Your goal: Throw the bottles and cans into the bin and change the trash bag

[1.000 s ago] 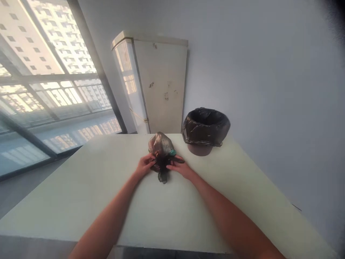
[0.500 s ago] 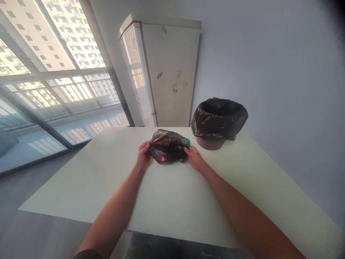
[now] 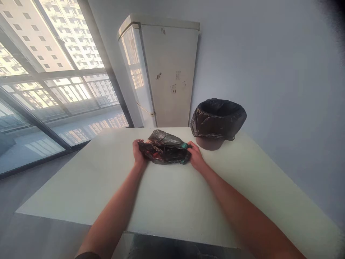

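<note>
A black plastic bag (image 3: 168, 153) lies on the white table, its mouth partly parted along the middle. Something reddish shows inside, and bits of green show at its right end; I cannot make out what they are. My left hand (image 3: 138, 153) grips the left edge of the bag, thumb side toward it, with some fingertips hidden. At the right end, my right hand (image 3: 196, 154) pinches the bag's edge between thumb and fingers.
A bin (image 3: 210, 144) lined with a black bag (image 3: 219, 126) stands at the table's back right. Behind the white table (image 3: 172, 201) is a white fridge (image 3: 168, 54) against the wall. Large glass windows (image 3: 61, 86) are on the left.
My left hand has shifted left and my right hand slightly right, stretching the bag wider. Its mouth has parted more, and the reddish contents show at a different spot.
</note>
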`<state>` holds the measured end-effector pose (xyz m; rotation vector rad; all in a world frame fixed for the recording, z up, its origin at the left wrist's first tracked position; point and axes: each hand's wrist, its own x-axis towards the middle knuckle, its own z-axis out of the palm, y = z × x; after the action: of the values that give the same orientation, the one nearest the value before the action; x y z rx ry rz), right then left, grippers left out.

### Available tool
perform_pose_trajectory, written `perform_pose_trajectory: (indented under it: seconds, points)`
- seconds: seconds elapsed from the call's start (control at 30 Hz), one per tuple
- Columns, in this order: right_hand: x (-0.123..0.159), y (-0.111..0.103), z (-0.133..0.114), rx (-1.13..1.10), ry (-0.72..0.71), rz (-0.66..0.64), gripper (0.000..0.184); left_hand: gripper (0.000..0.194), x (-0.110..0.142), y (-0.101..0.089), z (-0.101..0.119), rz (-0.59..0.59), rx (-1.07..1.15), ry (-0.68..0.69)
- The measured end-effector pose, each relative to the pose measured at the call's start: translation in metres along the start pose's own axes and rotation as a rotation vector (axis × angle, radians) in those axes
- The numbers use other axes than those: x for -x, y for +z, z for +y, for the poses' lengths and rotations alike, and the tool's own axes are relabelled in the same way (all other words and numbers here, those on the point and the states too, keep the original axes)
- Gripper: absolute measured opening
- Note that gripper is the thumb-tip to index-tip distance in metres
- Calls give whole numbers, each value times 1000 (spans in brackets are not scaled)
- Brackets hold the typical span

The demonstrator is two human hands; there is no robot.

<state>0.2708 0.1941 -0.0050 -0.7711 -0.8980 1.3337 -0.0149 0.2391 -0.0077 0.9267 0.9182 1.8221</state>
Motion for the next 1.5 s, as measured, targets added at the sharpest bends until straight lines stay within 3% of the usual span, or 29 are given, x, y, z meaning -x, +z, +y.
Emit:
perform_pose_trajectory:
  seconds: [0.17, 0.43, 0.57, 0.73, 0.9, 1.03, 1.13, 1.4, 1.5]
  points:
    - [-3, -2, -1, -97, 16, 72, 32, 57, 1, 2, -3, -27, -150, -36]
    - [-7, -3, -5, -166, 118, 84, 38, 46, -7, -9, -12, 85, -281, -3]
    - [-5, -3, -7, -194, 113, 100, 33, 38, -4, -9, -11, -5, -306, -2]
    - [2, -1, -16, -187, 138, 2, 44, 30, -5, -6, -13, -64, -280, 2]
    - [2, 7, -17, -234, 151, 39, 26, 40, 0, 4, -7, -130, -184, -45]
    - [2, 11, -17, -344, 287, 31, 47, 46, 10, 13, -1, -271, -164, -133]
    - [4, 10, -17, -350, 336, -4, 54, 39, 13, 15, 1, -308, -168, -153]
    - [0, -2, 0, -147, 410, 123, 27, 32, 15, 17, 5, -280, -145, -175]
    - [2, -1, 2, -153, 350, 108, 19, 30, 17, 19, 7, -244, -179, -139]
